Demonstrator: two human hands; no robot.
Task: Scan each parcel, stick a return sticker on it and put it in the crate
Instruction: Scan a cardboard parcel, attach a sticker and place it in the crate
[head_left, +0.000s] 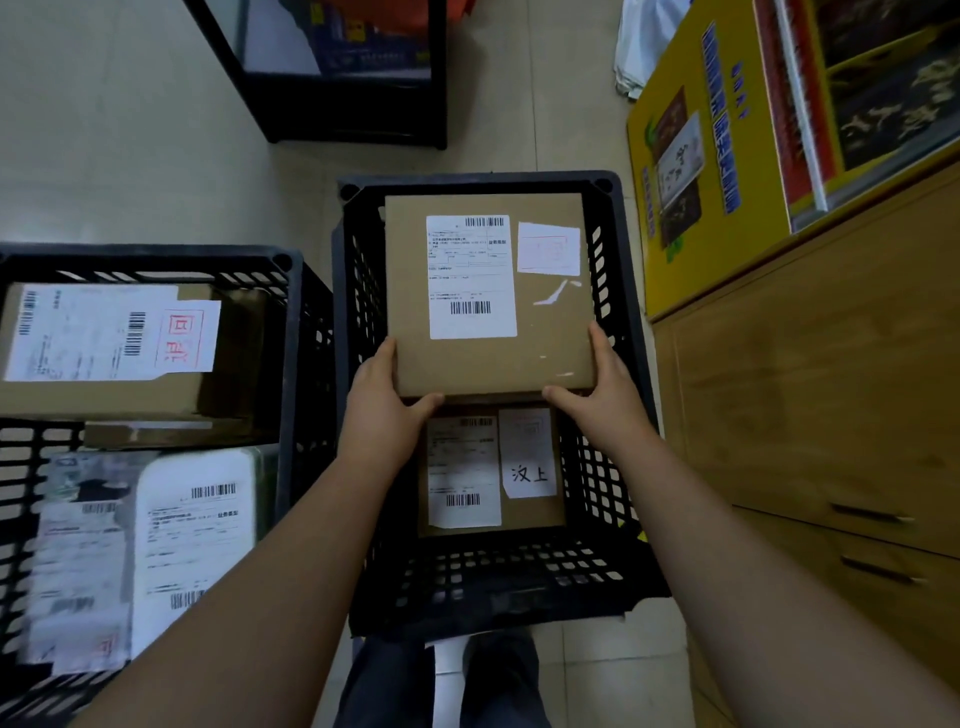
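Note:
A flat brown cardboard parcel (550, 332) with a white shipping label and a pale return sticker (548, 248) is held inside the far half of the black plastic crate (618, 218). My left hand (382, 400) grips its near left corner, thumb under the near edge. My right hand (602, 392) grips the near right corner the same way. Below, in the crate's near half, lies another brown parcel (535, 514) with a label and a white sticker bearing black characters.
A second black crate (291, 270) at the left holds a brown box (104, 400) with a red-stamped sticker and several white bagged parcels (192, 540). A wooden cabinet (810, 395) with drawers stands at the right, a yellow box (711, 171) on it. A black rack (343, 104) stands beyond.

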